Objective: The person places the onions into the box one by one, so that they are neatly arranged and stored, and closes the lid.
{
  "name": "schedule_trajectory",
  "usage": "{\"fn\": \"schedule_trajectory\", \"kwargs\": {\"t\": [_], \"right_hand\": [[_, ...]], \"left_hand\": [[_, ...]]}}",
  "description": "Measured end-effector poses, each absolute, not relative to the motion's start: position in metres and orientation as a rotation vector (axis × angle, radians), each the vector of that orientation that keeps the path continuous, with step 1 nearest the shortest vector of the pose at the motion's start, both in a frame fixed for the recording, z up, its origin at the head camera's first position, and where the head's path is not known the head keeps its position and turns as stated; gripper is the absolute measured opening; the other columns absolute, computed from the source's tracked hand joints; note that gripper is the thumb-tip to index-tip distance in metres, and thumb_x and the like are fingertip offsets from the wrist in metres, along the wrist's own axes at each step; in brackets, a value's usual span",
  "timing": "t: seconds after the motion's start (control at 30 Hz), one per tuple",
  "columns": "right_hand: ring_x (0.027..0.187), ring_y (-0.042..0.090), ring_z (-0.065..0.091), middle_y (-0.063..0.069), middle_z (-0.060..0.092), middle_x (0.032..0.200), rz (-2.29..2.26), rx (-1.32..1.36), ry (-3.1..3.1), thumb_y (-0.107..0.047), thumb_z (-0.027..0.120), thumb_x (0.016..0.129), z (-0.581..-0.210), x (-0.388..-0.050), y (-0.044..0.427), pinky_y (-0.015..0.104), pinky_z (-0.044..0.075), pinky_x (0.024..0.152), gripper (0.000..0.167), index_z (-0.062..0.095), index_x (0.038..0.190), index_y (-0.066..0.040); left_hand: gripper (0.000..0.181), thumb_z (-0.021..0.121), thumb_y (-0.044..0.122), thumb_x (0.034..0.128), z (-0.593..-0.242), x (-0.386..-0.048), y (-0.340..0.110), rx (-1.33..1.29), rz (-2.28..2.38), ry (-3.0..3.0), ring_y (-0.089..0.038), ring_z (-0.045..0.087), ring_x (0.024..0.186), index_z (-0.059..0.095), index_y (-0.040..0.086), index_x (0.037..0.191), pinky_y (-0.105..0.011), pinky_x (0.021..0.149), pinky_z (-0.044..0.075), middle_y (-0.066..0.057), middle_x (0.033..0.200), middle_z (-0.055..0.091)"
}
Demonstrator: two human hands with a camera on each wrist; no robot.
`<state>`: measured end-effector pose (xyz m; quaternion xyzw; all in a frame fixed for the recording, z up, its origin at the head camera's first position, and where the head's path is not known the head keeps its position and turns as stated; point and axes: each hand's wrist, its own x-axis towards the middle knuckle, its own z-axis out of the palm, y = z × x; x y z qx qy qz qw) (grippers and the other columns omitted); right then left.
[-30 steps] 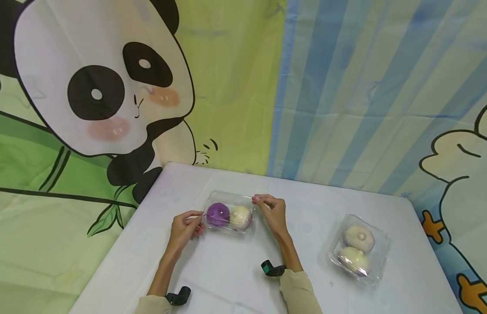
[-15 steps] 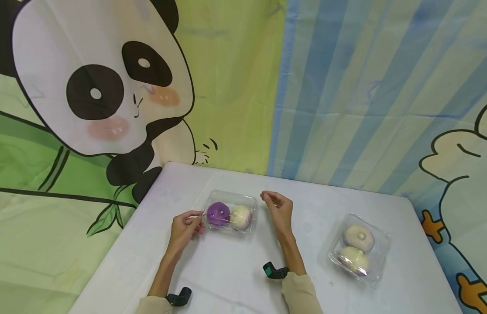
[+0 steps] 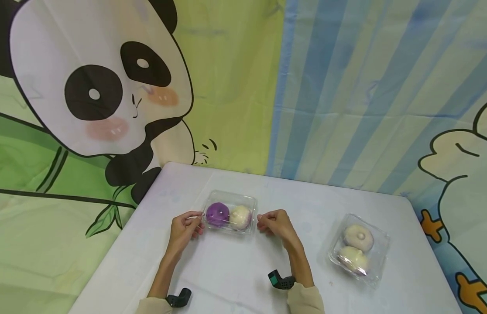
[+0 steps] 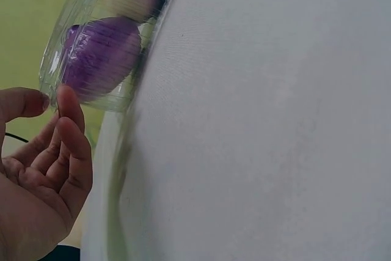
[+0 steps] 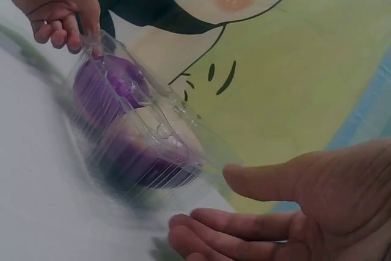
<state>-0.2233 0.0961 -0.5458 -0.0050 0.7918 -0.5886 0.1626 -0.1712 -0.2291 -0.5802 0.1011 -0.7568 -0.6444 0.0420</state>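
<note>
A clear plastic clamshell box [image 3: 229, 196] sits on the white table, with a purple bun [image 3: 217, 214] on its left side and a cream bun [image 3: 240, 217] on its right. At its left edge, my left hand [image 3: 182, 230] pinches the rim between thumb and index finger, as the left wrist view shows. My right hand [image 3: 278, 226] is beside the box's right end. In the right wrist view its thumb and fingers [image 5: 244, 227] stand apart near the box corner, holding nothing. The lid lies over both buns; whether its rim is pressed tight, I cannot tell.
To the right stands a second clear plastic box [image 3: 378, 253] holding two pale buns [image 3: 358, 238]. The white table [image 3: 228, 274] ends at the back against a printed cloth [image 3: 235, 87] with a panda. A tiny crumb [image 3: 331, 283] lies near the second box.
My right hand has let go of the box's upper right corner, moved off to the right, then come down beside its lower right side. My left hand has stayed at the left edge.
</note>
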Motion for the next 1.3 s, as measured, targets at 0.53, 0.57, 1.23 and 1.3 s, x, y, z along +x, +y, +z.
{"fn": "schedule_trajectory", "kwargs": {"t": [0.53, 0.57, 1.23, 1.3], "right_hand": [[0.073, 0.015, 0.075, 0.024, 0.082, 0.093, -1.671, -0.284, 1.895, -0.025, 0.073, 0.107, -0.56, -0.216, 0.101, 0.026, 0.063, 0.068, 0.04, 0.078, 0.108, 0.015], [0.073, 0.015, 0.075, 0.024, 0.082, 0.093, -1.679, -0.292, 1.878, -0.024, 0.073, 0.107, -0.562, -0.216, 0.101, 0.026, 0.064, 0.067, 0.041, 0.077, 0.109, 0.016], [0.067, 0.009, 0.073, 0.014, 0.082, 0.083, -1.755, -0.335, 1.78, -0.004, 0.074, 0.102, -0.565, -0.215, 0.097, 0.022, 0.062, 0.062, 0.03, 0.071, 0.11, 0.025], [0.066, 0.009, 0.072, 0.012, 0.082, 0.082, -1.752, -0.326, 1.773, -0.003, 0.073, 0.103, -0.565, -0.215, 0.096, 0.022, 0.061, 0.062, 0.031, 0.07, 0.111, 0.026]], "left_hand": [[0.025, 0.067, 0.01, 0.1075, -0.577, -0.169, -0.229, 0.296, -1.959, -2.315, -0.014, 0.072, 0.063, 0.074, -0.004, 0.127, -0.024, 0.055, 0.058, -0.017, 0.083, 0.08], [0.025, 0.066, 0.01, 0.1077, -0.578, -0.169, -0.229, 0.296, -1.96, -2.317, -0.013, 0.072, 0.063, 0.073, -0.005, 0.127, -0.024, 0.055, 0.058, -0.017, 0.084, 0.08], [0.025, 0.067, 0.012, 0.1085, -0.579, -0.17, -0.229, 0.312, -1.982, -2.323, -0.016, 0.072, 0.065, 0.074, -0.003, 0.127, -0.024, 0.057, 0.058, -0.025, 0.089, 0.079], [0.026, 0.067, 0.014, 0.1088, -0.579, -0.169, -0.229, 0.313, -1.991, -2.32, -0.016, 0.072, 0.065, 0.074, -0.003, 0.127, -0.025, 0.057, 0.058, -0.025, 0.09, 0.079]]}}
